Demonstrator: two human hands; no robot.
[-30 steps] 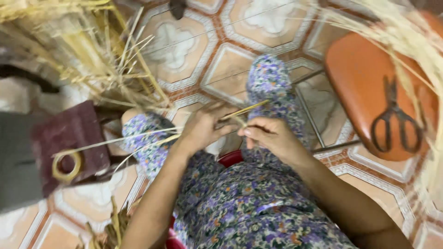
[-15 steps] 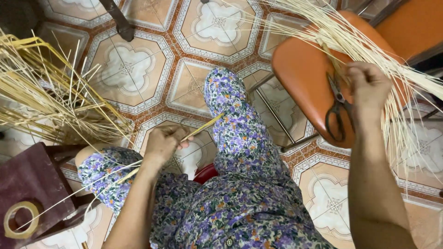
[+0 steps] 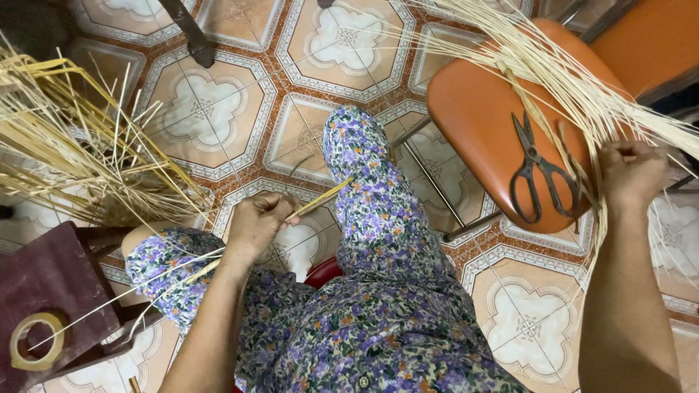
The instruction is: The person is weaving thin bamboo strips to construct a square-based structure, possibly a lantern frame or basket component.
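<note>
My left hand (image 3: 258, 222) is closed around a thin yellow straw strip (image 3: 320, 198) that pokes out over my floral-clad knee (image 3: 357, 156). My right hand (image 3: 632, 171) reaches out to the right and pinches strands from a pale bundle of straw (image 3: 553, 69) that lies across an orange chair seat (image 3: 480, 116). Dark metal scissors (image 3: 537, 171) rest on that seat, just left of my right hand.
A loose heap of straw (image 3: 80, 156) lies on the patterned tile floor (image 3: 211, 116) at the left. A dark red stool (image 3: 54, 280) at lower left carries a roll of tape (image 3: 33, 342). A second orange seat (image 3: 648, 44) is at top right.
My right hand left the strip at my lap and swung right to the straw bundle on the chair, then dropped lower beside the scissors. The left hand kept its strip.
</note>
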